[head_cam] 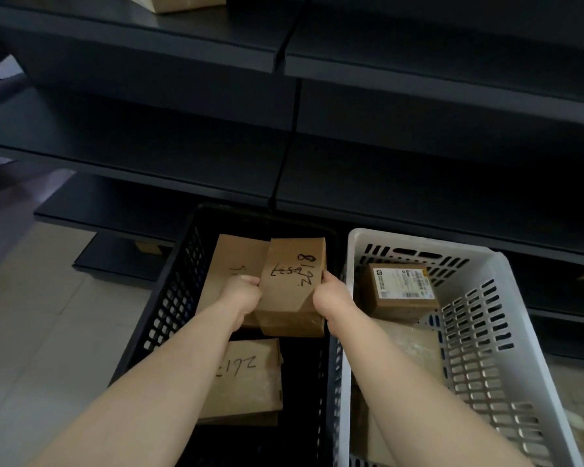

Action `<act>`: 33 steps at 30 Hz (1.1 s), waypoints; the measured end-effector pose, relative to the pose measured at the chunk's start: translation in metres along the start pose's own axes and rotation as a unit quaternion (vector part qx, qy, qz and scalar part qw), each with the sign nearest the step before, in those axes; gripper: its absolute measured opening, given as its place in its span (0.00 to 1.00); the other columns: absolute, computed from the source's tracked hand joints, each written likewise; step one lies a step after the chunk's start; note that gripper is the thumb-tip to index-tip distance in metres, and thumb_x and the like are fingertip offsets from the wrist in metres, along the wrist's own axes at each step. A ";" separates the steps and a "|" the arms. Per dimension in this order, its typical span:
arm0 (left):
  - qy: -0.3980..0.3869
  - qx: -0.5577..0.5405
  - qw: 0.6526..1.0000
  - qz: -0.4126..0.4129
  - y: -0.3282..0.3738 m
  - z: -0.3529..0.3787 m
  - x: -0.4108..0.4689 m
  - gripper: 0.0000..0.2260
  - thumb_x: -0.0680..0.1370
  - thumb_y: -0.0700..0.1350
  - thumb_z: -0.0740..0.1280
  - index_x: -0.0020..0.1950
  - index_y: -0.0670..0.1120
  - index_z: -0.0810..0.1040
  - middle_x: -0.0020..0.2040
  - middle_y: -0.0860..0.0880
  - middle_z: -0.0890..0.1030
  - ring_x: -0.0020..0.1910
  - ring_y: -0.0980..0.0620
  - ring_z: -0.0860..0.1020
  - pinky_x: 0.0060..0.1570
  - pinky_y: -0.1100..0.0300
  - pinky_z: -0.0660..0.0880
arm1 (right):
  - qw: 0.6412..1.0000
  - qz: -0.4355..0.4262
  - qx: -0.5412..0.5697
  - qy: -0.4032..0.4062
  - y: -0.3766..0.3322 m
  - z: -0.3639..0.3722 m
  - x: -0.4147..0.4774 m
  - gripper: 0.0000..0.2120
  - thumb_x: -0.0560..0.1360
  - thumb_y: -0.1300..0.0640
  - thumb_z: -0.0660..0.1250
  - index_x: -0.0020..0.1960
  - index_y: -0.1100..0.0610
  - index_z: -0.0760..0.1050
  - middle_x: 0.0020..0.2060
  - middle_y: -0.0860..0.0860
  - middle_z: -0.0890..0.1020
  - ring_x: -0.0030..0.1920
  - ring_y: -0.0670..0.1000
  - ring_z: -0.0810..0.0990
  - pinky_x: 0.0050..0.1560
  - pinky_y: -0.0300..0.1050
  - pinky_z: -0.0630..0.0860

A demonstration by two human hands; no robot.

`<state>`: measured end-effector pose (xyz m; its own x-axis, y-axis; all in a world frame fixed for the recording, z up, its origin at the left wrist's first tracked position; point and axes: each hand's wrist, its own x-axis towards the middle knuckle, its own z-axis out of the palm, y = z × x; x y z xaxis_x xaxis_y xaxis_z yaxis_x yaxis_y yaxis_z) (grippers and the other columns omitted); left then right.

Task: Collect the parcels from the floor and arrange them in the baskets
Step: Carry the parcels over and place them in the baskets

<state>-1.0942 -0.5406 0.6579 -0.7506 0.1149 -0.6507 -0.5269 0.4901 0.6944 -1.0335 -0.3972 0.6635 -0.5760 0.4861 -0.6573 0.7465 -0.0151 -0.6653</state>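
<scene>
You hold the pen-marked cardboard parcel over the black basket. From this view it overlaps the far parcel and sits beyond the near parcel. You cannot tell whether its base rests on anything yet.

The main risk is an early release. If it comes down half on the far parcel it will likely tip and lie slanted, which wastes the free space in the middle of the basket. Your hold is only on its two side faces, with nothing shown under it, so a smooth cardboard face could slide through if you loosen one side first. Your right hand is also just beside the rim of the white basket, so a drift to the right could knock your knuckles or the parcel's corner on that wall. The white basket holds a labelled parcel.

Both bare forearms reach forward and converge on the parcel. Your left hand has its grip curled round the parcel's left edge, with the back of the hand towards the camera. The right grip clamps the right edge, its fingers mostly hidden behind the box. Together the hands press it between them. Dark shelving stands behind the baskets.
</scene>
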 end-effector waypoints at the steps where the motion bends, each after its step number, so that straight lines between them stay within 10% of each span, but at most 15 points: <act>1: -0.004 0.007 1.000 0.001 0.000 0.000 0.004 0.17 0.79 0.34 0.61 0.67 0.44 0.75 0.63 0.44 0.78 0.58 0.47 0.76 0.60 0.56 0.75 | 1.000 0.004 -0.008 0.012 -0.001 0.002 0.001 0.26 0.79 0.62 0.50 0.74 0.46 0.64 0.62 0.56 0.76 0.55 0.59 0.77 0.56 0.57 0.79; 16: -0.070 0.121 0.990 0.001 -0.008 -0.021 0.043 0.21 0.79 0.33 0.56 0.71 0.44 0.71 0.67 0.43 0.74 0.63 0.43 0.75 0.63 0.49 0.74 | 0.997 0.054 -0.010 0.056 0.008 0.047 0.015 0.29 0.80 0.68 0.51 0.79 0.54 0.54 0.74 0.56 0.67 0.70 0.60 0.69 0.67 0.51 0.71; 25: -0.126 0.140 0.982 -0.026 -0.003 0.005 0.053 0.20 0.81 0.38 0.56 0.73 0.40 0.67 0.70 0.42 0.70 0.64 0.42 0.71 0.65 0.49 0.72 | 0.993 0.099 -0.010 0.063 0.013 0.052 0.026 0.28 0.80 0.63 0.54 0.79 0.58 0.51 0.72 0.60 0.67 0.66 0.61 0.71 0.56 0.48 0.73; 33: -0.117 0.106 0.984 -0.088 -0.008 0.010 0.061 0.17 0.81 0.39 0.55 0.70 0.39 0.69 0.66 0.39 0.73 0.60 0.41 0.74 0.63 0.48 0.73 | 0.984 0.146 -0.089 0.045 0.017 0.061 0.039 0.27 0.81 0.60 0.53 0.78 0.64 0.50 0.74 0.61 0.61 0.71 0.61 0.65 0.71 0.55 0.66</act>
<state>-1.1320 -0.5294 0.6094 -0.5296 0.1965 -0.8251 -0.5267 0.6864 0.5015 -1.0639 -0.4318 0.6049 -0.3020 0.5589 -0.7723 0.9270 -0.0167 -0.3746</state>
